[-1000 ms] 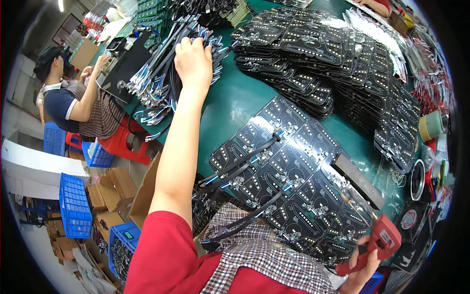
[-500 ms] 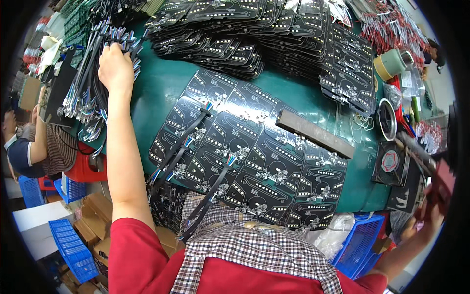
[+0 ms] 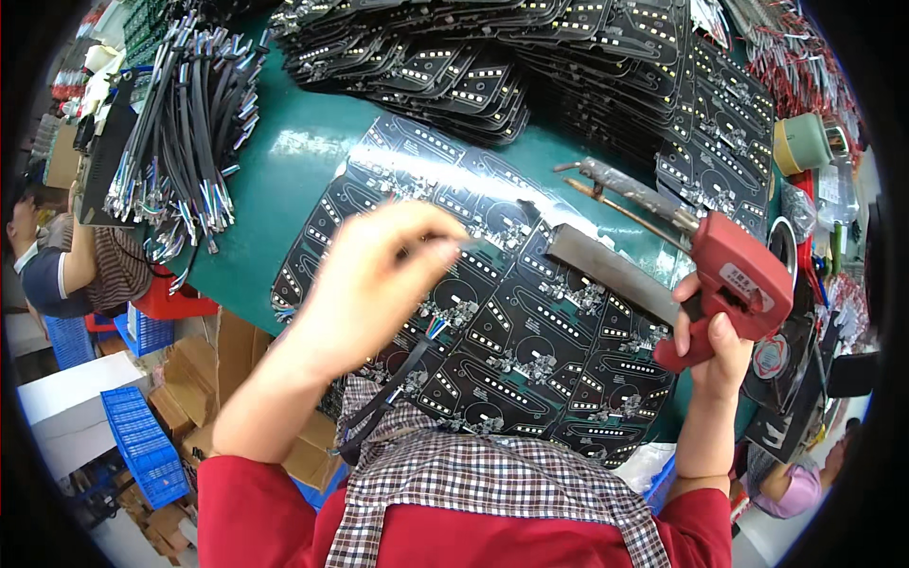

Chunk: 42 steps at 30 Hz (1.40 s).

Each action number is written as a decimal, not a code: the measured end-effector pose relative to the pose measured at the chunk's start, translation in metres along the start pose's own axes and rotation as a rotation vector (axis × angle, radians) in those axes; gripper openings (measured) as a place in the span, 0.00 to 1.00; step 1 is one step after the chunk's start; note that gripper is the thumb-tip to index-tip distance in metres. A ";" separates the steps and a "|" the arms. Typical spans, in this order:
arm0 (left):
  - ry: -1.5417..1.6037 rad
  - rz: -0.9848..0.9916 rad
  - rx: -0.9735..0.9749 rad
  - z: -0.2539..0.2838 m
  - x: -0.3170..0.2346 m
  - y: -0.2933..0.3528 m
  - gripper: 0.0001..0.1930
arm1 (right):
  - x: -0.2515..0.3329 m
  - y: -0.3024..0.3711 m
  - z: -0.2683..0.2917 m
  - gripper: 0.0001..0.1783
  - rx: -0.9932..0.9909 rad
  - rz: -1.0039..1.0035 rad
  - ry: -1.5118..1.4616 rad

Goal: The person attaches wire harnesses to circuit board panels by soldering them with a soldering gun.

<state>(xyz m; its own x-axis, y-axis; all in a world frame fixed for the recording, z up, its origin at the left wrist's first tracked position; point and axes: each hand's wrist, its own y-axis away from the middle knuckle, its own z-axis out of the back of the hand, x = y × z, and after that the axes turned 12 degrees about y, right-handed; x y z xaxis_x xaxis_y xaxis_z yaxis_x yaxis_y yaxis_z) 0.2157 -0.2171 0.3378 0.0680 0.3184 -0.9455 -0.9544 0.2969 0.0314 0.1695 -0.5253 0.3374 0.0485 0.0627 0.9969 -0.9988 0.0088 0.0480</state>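
My right hand point(image 3: 712, 346) grips a red pistol-shaped soldering gun point(image 3: 743, 275) by its handle. Its long metal barrel and thin side tube point left over the black circuit boards point(image 3: 511, 364), which lie in rows on the green table. My left hand point(image 3: 383, 270) is over the left part of these boards, somewhat blurred. Its thumb and forefinger are pinched together; whatever lies between them is too unclear to make out. A black cable with coloured wire ends point(image 3: 409, 364) runs from a board down to the apron. Under my left hand, part of the boards is hidden.
A dark metal bar point(image 3: 611, 273) rests across the boards. Tall stacks of boards point(image 3: 578, 66) stand at the back. Bundled black cables point(image 3: 189, 133) lie at the left, beside the green tabletop point(image 3: 251, 260). A green cup-like container point(image 3: 802, 144) is at the right.
My left hand has left the cable bundle and moved right and nearer, over the boards. From the right edge, my right hand has brought the soldering gun in above them.
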 end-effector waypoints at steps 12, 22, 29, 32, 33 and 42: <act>-0.793 -0.469 -0.024 -0.045 0.030 0.017 0.22 | -0.006 0.026 -0.010 0.40 0.115 -0.249 0.080; -0.833 -0.336 -0.061 -0.059 0.035 0.026 0.24 | -0.007 0.022 -0.026 0.36 0.179 -0.288 -0.002; -0.793 -0.307 -0.053 -0.059 0.033 0.025 0.24 | -0.004 0.028 -0.028 0.36 0.184 -0.356 0.069; -0.681 -0.240 -0.083 -0.060 0.032 0.026 0.18 | -0.003 0.028 -0.027 0.31 0.229 -0.392 0.024; -0.679 -0.240 -0.083 -0.061 0.032 0.026 0.18 | -0.003 0.029 -0.027 0.30 0.238 -0.402 0.008; -0.762 -0.316 -0.058 -0.058 0.035 0.025 0.23 | -0.003 0.028 -0.030 0.26 0.191 -0.458 0.032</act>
<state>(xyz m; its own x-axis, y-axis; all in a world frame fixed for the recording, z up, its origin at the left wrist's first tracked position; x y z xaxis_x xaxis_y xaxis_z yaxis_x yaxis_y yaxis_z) 0.1772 -0.2510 0.2861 0.4942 0.7570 -0.4274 -0.8693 0.4344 -0.2358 0.1411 -0.4953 0.3336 0.4798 0.1260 0.8683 -0.8580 -0.1397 0.4943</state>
